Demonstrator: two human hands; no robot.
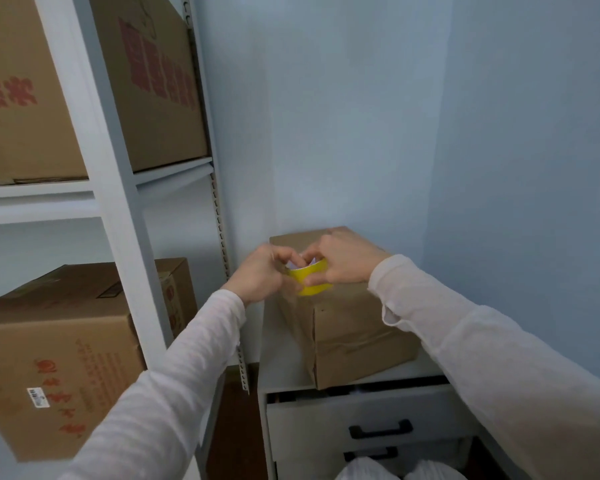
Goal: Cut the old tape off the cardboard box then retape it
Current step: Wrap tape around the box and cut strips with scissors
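Cardboard box [354, 327] sits on counter [284, 358]. Yellow tape roll [314, 284] just above box's near top edge. Right hand [343, 261] fingers clamped round roll. Left hand [257, 277] fingers pinch roll's edge, likely tape end; blurred. Risk: crooked pull folds tape onto itself or tears it.

Grey drawer cabinet [284, 358] in the corner carries the cardboard box [354, 327]. The box sits directly on the cabinet top, toward the right, with a bare strip of top left of it. Its near corner reaches the front edge, over the top drawer [361, 407], which is slightly open.

White metal rack [118, 188] stands to the left. Its upper shelf [35, 192] holds two big brown cartons with red print, side by side: left carton [18, 109], right carton [153, 84].

Lower down are two more, a large labelled carton [56, 351] and a smaller carton [177, 292] behind it; what they rest on is hidden. Dark brown floor [236, 427] shows between rack and cabinet.
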